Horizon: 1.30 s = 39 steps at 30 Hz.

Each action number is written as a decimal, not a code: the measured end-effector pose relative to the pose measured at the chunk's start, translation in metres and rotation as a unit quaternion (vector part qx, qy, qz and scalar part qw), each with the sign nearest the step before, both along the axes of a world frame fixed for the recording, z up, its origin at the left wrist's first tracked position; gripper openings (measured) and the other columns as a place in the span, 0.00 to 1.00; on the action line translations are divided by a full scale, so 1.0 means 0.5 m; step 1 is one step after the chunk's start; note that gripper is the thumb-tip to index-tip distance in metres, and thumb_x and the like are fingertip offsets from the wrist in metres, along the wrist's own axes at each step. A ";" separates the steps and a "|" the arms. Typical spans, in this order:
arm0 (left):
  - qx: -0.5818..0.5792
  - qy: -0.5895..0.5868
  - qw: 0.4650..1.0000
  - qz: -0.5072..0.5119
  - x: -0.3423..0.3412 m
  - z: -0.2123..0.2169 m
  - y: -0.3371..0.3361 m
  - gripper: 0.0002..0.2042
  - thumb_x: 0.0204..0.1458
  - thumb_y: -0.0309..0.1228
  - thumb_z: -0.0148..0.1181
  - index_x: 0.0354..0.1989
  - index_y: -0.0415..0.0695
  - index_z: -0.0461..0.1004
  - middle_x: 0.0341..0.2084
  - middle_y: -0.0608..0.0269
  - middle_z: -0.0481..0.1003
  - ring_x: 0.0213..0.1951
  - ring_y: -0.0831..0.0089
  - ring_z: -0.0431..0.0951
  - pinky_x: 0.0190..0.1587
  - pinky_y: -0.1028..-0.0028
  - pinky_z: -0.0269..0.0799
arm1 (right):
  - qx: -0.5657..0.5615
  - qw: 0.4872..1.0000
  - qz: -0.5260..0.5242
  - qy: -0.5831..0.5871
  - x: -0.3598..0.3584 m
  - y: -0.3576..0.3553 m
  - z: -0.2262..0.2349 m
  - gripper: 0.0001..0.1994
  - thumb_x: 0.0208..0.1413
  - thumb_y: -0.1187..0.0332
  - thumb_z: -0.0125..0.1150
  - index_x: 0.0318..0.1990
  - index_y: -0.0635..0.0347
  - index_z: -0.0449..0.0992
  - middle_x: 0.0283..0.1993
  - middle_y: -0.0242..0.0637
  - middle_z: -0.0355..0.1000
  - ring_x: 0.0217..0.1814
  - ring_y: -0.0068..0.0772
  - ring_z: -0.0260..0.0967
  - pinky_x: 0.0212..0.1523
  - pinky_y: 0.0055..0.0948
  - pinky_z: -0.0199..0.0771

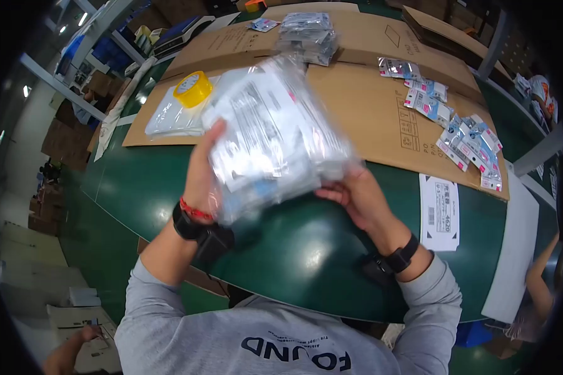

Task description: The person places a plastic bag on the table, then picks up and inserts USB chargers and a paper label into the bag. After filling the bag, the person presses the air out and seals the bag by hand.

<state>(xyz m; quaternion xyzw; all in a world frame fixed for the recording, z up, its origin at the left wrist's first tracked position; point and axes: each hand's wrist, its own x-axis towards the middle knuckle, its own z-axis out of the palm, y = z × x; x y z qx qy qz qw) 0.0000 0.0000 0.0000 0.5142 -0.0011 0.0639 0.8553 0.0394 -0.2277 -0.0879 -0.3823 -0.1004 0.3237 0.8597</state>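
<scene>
A transparent plastic bag [275, 134], filled and blurred by motion, is held up tilted over the green table [294, 269]. A white printed sheet shows through its upper face. My left hand [201, 169] grips the bag's left edge, thumb on top. At the lower right corner, my right hand [358, 194] has its fingers closed on the plastic. Behind the bag, a roll of yellow tape [201, 99] rests on a stack of flat plastic bags [169, 119].
Flattened cardboard [356, 94] covers the table's far part. On it are a pile of filled bags [306, 37] and several small packets [428, 106] at right. White printed labels [439, 215] lie near my right hand. Other people's arms show at lower left [75, 350] and right [540, 275].
</scene>
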 end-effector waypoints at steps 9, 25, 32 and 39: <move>-0.142 0.056 0.964 0.218 0.518 -0.054 0.103 0.23 0.56 0.39 0.49 0.58 0.43 0.62 0.53 0.53 0.69 0.53 0.55 0.70 0.57 0.58 0.65 | -0.156 0.979 0.089 -0.092 0.015 -0.004 -0.058 0.19 0.61 0.70 0.50 0.59 0.63 0.62 0.49 0.39 0.70 0.46 0.28 0.71 0.46 0.28 0.74; 0.680 0.154 0.687 0.203 0.667 -0.021 0.252 0.25 0.56 0.43 0.50 0.60 0.43 0.62 0.53 0.57 0.70 0.53 0.62 0.69 0.54 0.67 0.65 | -0.142 0.975 0.150 -0.080 0.009 0.002 -0.037 0.17 0.63 0.72 0.48 0.59 0.62 0.63 0.48 0.37 0.70 0.47 0.27 0.70 0.45 0.25 0.73; 0.637 -0.094 0.755 0.129 0.358 0.015 0.277 0.21 0.58 0.42 0.51 0.54 0.40 0.69 0.47 0.50 0.74 0.47 0.62 0.75 0.52 0.69 0.65 | -0.171 0.970 0.138 -0.101 0.009 -0.003 -0.039 0.16 0.62 0.71 0.50 0.57 0.64 0.65 0.46 0.38 0.70 0.46 0.26 0.71 0.44 0.25 0.73; 0.734 -0.047 0.650 0.192 0.283 -0.175 0.382 0.21 0.57 0.42 0.52 0.53 0.40 0.70 0.45 0.45 0.74 0.48 0.55 0.74 0.53 0.68 0.65 | -0.202 0.964 0.130 -0.115 0.010 0.015 -0.013 0.16 0.61 0.70 0.51 0.55 0.64 0.67 0.46 0.38 0.71 0.43 0.26 0.71 0.43 0.24 0.74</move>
